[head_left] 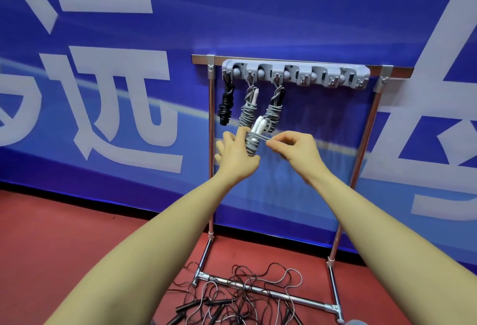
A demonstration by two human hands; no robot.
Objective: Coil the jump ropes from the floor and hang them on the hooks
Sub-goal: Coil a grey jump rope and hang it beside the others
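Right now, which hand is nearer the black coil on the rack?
Left. The left hand holds a grey coil just below and right of the black coil; the right hand pinches the rope end farther right.

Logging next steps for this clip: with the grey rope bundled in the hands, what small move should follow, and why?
Probably finish the wrap: the right hand pinches a loose strand still running to the grey coil that the left hand holds. Three ropes already hang; the hooks to their right look free.

Sports hall: red floor, blue banner.
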